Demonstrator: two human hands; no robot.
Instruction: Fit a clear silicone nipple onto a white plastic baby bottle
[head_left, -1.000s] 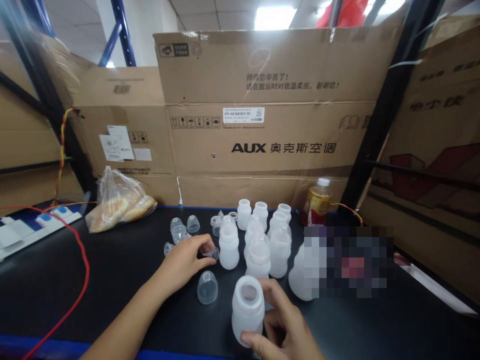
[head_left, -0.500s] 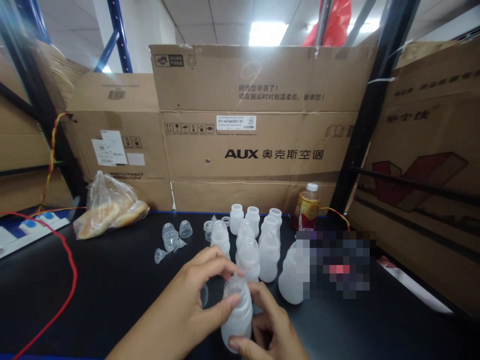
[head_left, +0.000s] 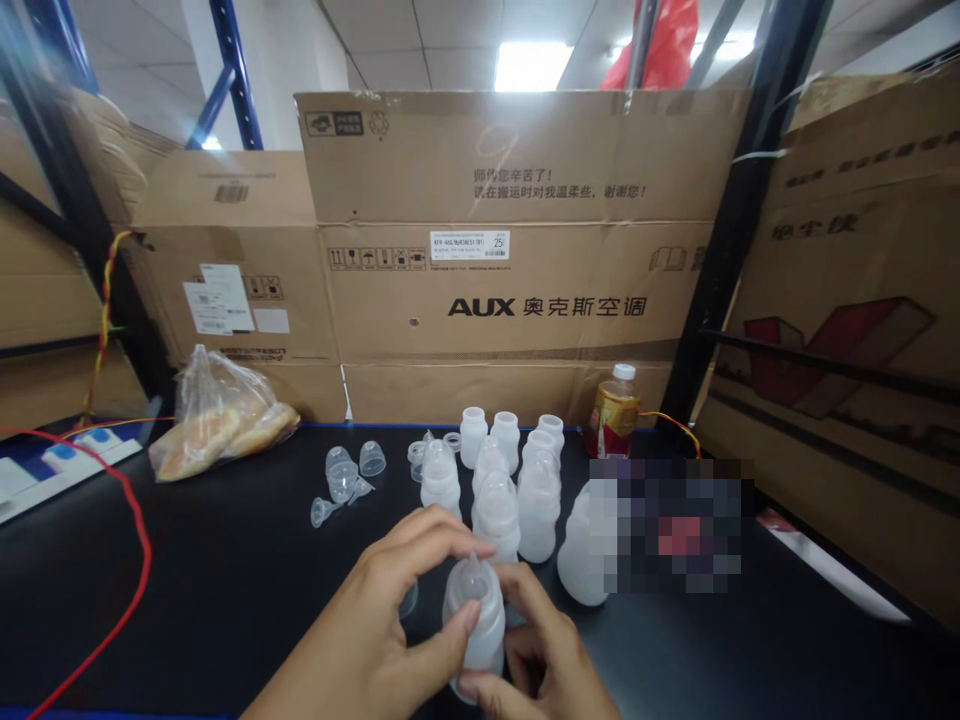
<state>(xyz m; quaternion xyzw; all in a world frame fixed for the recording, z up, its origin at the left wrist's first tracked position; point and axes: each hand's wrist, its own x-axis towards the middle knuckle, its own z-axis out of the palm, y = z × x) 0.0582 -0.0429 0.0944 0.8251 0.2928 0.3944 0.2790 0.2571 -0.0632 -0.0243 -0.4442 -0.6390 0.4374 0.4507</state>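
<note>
Bottle (head_left: 474,628), white translucent plastic, one unit, held upright just above the near edge of our black table (head_left: 225,580); long axis near vertical, neck uppermost. Right hand (head_left: 544,665) wraps the lower body from the right and below, fingers curled closed around it. Left hand (head_left: 397,620) comes in from the left, thumb low against the bottle's side and fingertips (head_left: 450,535) pinched narrow over the neck, where a clear silicone teat (head_left: 472,578) sits on the opening, tip pointing up. Relation of note: the teat lies directly under our left fingertips and directly above the right hand's grip, so the left hand is the nearer to the neck and the right the nearer to the base. Whether the teat is fully seated on the rim we cannot tell. Stock behind: cluster of like bottles (head_left: 499,480) standing mid-table, some already topped with teats, the back row open-necked. Loose clear teats and domed caps (head_left: 345,475) lie left of that cluster, well apart from our hands. Bagged bread (head_left: 217,420) at far left, near a red cable (head_left: 127,560). Drink bottle (head_left: 613,415) with red label stands at the back right, against stacked cardboard cartons (head_left: 517,250).
</note>
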